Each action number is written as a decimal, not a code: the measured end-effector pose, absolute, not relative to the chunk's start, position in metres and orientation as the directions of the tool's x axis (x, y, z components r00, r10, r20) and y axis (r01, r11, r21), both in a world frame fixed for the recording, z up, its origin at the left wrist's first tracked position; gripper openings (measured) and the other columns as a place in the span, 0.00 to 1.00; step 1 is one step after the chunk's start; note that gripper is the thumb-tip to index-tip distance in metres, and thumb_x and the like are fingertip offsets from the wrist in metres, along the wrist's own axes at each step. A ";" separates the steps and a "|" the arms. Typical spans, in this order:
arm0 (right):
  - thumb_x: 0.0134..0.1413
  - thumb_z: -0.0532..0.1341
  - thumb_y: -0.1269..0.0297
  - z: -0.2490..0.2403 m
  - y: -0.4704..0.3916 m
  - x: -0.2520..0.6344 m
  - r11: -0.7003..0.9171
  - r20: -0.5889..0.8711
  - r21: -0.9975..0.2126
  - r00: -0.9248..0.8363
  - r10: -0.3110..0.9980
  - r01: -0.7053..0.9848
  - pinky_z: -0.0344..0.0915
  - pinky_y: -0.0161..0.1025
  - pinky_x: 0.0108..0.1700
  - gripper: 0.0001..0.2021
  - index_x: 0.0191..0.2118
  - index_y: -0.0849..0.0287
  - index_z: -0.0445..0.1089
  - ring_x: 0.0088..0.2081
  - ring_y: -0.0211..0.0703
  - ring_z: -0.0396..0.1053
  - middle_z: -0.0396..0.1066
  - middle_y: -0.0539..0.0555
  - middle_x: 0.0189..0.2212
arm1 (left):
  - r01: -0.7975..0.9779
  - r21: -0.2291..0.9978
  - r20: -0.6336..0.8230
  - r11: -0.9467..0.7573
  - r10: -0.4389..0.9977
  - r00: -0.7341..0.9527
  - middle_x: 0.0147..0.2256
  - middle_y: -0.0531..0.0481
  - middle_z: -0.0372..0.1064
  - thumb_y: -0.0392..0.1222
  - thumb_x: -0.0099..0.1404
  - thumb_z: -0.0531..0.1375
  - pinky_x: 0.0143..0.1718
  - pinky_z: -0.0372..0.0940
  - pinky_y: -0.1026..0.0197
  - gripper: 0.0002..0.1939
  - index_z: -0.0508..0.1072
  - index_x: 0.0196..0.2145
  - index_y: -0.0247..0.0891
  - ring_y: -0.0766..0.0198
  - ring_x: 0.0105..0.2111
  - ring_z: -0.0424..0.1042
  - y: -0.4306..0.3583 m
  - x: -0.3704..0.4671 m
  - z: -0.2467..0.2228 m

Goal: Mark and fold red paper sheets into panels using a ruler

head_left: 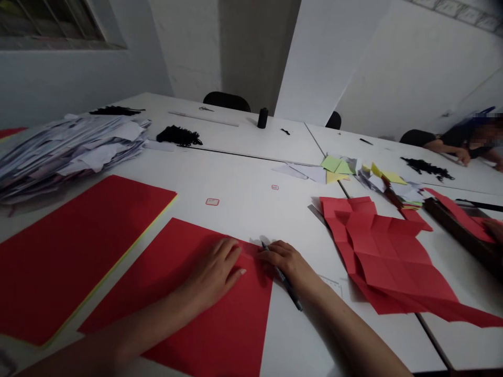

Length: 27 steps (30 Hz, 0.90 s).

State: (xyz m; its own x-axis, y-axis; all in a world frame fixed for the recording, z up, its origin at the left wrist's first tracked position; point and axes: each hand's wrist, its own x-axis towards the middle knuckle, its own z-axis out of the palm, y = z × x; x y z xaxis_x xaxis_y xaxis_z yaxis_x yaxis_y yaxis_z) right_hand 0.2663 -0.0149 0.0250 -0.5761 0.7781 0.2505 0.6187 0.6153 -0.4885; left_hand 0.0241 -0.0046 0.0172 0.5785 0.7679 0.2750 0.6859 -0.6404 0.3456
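A sheet of red paper (236, 330) lies flat on the white table in front of me. My left hand (216, 269) rests palm down on its far part, thumb apart from the fingers. At the sheet's far right corner is my right hand (288, 264), its fingers closed around a dark pen (291, 294). The pen's tip points away from me, while its other end sticks out below the hand. Partly covered by my right forearm, a clear ruler (333, 285) lies on the table.
Left stands a stack of red sheets (86, 251) with a yellow edge, before a big paper pile (78, 152). Creased red paper (389, 251) lies right, near a dark box (451, 225). Farther back are black cord (178, 136) and a black cylinder (263, 118). Another person (467, 141) sits far right.
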 end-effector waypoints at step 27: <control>0.63 0.55 0.71 0.023 -0.014 0.275 0.553 0.213 -0.523 -0.529 0.822 0.648 0.66 0.47 0.43 0.19 0.57 0.50 0.64 0.42 0.50 0.67 0.72 0.57 0.41 | 0.673 0.298 0.282 -0.677 0.736 0.615 0.58 0.42 0.62 0.45 0.71 0.52 0.55 0.68 0.46 0.22 0.61 0.59 0.37 0.51 0.58 0.62 -0.009 0.017 0.002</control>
